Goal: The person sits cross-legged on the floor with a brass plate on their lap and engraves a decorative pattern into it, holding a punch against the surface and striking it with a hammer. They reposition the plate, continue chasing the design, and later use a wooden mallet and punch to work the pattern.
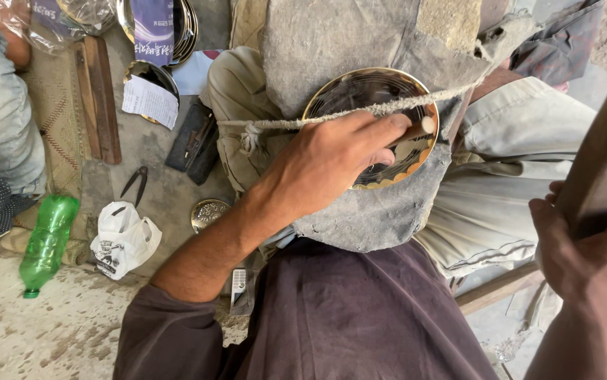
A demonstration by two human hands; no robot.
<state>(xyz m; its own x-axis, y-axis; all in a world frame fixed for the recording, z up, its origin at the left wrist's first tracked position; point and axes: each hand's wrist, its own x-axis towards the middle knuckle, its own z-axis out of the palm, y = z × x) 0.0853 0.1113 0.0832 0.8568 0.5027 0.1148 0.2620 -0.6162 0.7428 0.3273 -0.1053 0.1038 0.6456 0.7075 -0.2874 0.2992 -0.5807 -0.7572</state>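
On my lap, my left hand [331, 165] is curled shut around a thin wooden-handled tool [416, 131], pressing it on a shiny round metal plate [370, 91]. My right hand [585, 246] is closed around a thick wooden bar [606, 155] at the side. A rough rope [359, 112] runs across the plate, which rests on a grey cloth [359, 42]. Farther off on the floor lie a green bottle [48, 239] and a white cap [124, 239].
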